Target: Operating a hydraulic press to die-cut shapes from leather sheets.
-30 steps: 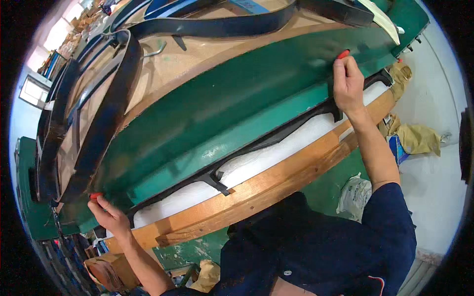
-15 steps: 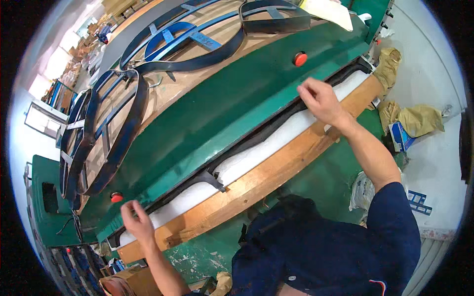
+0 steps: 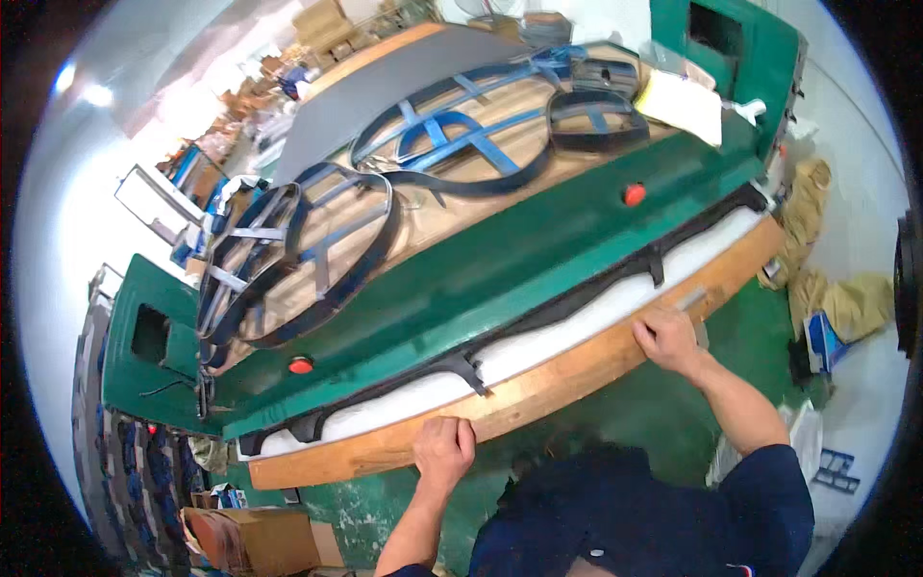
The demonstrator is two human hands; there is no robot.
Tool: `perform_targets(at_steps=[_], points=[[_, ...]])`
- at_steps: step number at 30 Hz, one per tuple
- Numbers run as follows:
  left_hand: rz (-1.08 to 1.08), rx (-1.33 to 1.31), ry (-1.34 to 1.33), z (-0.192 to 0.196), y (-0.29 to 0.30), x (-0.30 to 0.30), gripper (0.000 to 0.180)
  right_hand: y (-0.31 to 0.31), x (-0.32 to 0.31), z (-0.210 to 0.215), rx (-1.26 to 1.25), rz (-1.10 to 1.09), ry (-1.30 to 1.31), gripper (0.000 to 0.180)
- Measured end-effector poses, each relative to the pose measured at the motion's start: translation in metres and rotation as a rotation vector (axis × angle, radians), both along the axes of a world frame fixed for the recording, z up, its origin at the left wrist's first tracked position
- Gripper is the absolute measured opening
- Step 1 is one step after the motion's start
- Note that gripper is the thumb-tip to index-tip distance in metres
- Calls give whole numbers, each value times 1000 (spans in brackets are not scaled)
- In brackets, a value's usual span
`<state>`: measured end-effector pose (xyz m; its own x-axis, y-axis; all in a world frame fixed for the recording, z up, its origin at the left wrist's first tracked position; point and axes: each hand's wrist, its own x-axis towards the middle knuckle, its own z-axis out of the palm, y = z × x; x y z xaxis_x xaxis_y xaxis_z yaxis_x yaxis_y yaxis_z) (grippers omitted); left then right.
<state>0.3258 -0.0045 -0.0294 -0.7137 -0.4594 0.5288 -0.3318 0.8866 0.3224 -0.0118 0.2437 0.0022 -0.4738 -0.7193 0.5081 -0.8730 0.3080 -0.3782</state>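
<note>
A long wooden board [image 3: 538, 387] runs across the front edge of the green machine [image 3: 461, 279]. My left hand [image 3: 444, 450] is closed over the board's near edge, left of its middle. Farther right, my right hand [image 3: 668, 338] is curled onto the same board, thumb on top. Their fingertips are partly hidden. Behind the board lies a white padded strip [image 3: 529, 352], and along it a black sheet of material [image 3: 562, 313] with a wavy edge and narrow tabs hanging over the white.
Blue metal-strip cutting dies [image 3: 466, 139] lie on the machine's wooden top. Two red buttons, one at the right [image 3: 633, 195] and one at the left [image 3: 301, 365], sit on its front. A cardboard box [image 3: 274, 540] and brown paper bundles [image 3: 851, 300] are on the floor.
Both hands have come down from above the black material onto the wooden board, the left moving inward. The view has shifted, showing more of the machine's top. More black tabs now show over the white strip.
</note>
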Motion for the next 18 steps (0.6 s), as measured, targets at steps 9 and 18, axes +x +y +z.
perform_targets(at_steps=[9, 18], points=[[79, -99, 63, -3, 5, 4, 21, 2, 4, -2, -89, 13, 22, 23], [140, -110, 61, -31, 17, 6, 20, 8, 13, -22, -75, -54, 127, 24]])
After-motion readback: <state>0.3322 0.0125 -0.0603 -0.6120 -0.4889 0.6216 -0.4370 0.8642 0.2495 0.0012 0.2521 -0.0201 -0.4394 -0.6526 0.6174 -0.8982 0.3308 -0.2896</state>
